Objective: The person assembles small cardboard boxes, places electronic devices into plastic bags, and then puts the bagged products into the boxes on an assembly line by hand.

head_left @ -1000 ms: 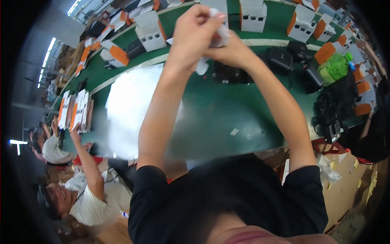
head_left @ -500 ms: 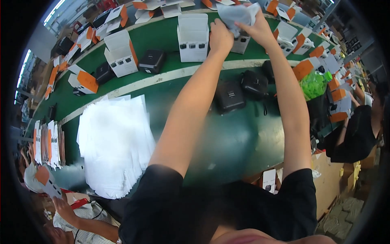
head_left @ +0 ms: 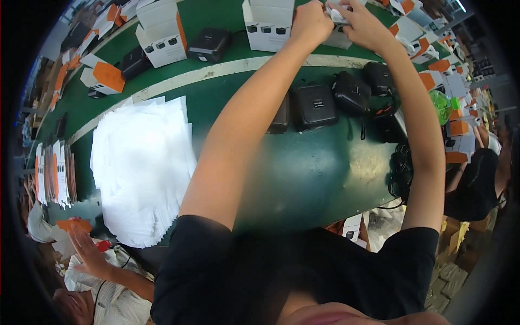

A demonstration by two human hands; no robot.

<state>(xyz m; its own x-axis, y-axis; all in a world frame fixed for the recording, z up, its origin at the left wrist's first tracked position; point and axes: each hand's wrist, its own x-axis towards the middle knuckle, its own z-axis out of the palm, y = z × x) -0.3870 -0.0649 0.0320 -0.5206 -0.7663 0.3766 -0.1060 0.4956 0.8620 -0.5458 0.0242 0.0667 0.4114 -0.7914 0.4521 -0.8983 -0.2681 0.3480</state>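
Both my arms reach to the far side of the green table. My right hand (head_left: 368, 26) has its fingers closed on a crumpled whitish plastic bag (head_left: 337, 15), low at the top of a white box (head_left: 340, 39). Beside it, my left hand (head_left: 313, 23) is curled closed at the box's left side; what its fingers grip is hidden. Another open white box (head_left: 269, 32) with printed pictures stands just left of my left hand. Nearer me, under and between my forearms, sit several black zipped cases (head_left: 314, 105).
A thick stack of white sheets or bags (head_left: 143, 168) lies at left. Flat cartons (head_left: 57, 173) stand beyond it. Open boxes (head_left: 161, 40) and a black case (head_left: 210, 44) line the far strip. Black cables (head_left: 401, 170) lie by my right forearm. Co-workers sit at both sides.
The plastic bag, spread out and raised above the box before, is now bunched low between my hands at the box. The view has shifted, showing more black cases and cables at right.
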